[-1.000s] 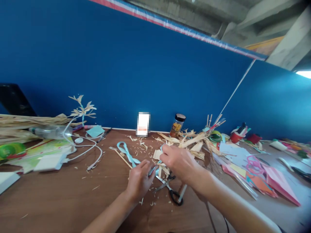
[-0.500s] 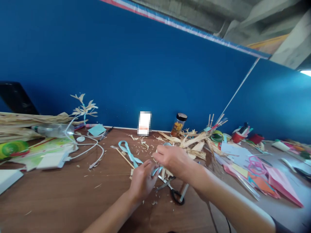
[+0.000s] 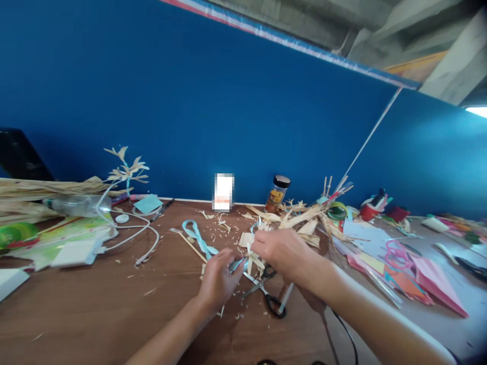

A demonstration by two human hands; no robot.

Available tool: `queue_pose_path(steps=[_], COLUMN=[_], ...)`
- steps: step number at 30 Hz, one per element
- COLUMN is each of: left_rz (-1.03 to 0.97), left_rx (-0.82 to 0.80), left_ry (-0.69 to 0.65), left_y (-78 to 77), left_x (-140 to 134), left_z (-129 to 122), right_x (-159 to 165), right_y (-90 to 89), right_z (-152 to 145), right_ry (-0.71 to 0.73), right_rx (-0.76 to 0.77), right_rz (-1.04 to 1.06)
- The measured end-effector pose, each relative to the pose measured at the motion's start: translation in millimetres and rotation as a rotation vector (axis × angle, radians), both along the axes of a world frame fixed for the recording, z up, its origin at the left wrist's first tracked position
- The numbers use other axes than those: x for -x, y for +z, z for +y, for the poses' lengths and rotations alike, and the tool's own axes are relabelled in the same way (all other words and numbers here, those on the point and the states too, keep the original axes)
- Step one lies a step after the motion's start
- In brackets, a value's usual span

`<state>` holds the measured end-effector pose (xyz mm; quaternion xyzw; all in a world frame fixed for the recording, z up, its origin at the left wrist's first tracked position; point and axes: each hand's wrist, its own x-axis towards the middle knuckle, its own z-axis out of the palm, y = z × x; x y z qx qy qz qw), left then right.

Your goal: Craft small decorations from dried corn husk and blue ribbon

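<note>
On the head cam, the left hand [image 3: 219, 276] had its fingers curled in, pinching a blue ribbon [image 3: 207, 249] that trailed off in a loop across the brown table [image 3: 114, 309]. The right hand [image 3: 279, 251] was just beside it, fingers bent, but I honestly couldn't tell how tightly closed or on what; partly spread scissors [image 3: 262, 287] lay near both.

On your table [image 3: 95, 314], ribbon [image 3: 205, 248] lies left of scissors [image 3: 262, 286], below frame centre; a jar [image 3: 275, 196] stands behind.
</note>
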<state>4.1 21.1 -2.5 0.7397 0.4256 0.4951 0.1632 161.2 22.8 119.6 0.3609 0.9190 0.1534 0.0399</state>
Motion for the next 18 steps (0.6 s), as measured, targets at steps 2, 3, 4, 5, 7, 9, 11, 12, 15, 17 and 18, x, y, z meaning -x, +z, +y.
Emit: queue_pose_path(steps=[2,3,4,5,7,9,11,12,15,17,18], left_rz=[0.016,0.033,0.055,0.079,0.115,0.113,0.074,0.040,-0.098,-0.222,-0.296], left_rx=[-0.017,-0.019,-0.017,-0.014,-0.006,0.005,0.027,0.049,0.162,0.265,0.322], left_ry=[-0.016,-0.025,-0.033,-0.037,-0.041,-0.043,-0.045,-0.038,0.026,0.080,0.096], left_y=[-0.1,0.2,0.5,0.8,0.7,0.2,0.3,0.9,4.7,7.6,8.7], left_x=[0,0,0,0,0,0,0,0,1,3,4], left_z=[-1,-1,-2,-2,-4,-4,-4,-3,0,4,6], right_x=[2,3,5,8,15,21,25,26,23,20,19], right_y=[-3.2,-3.9,-4.2,-4.6,-6.0,-8.0,-8.7,-7.9,-1.3,2.7,3.2], right_z=[1,1,1,1,2,4,5,5,3,0,-2], right_ry=[0.020,0.034,0.053,0.074,0.124,0.156,0.162,0.155,0.115,0.066,0.039], right_rx=[-0.031,-0.051,-0.068,-0.081,-0.083,-0.073,-0.064,-0.063,-0.061,-0.067,-0.064], right_rz=[0.000,0.000,-0.002,-0.005,-0.012,-0.014,-0.004,0.019,0.231,0.499,0.641])
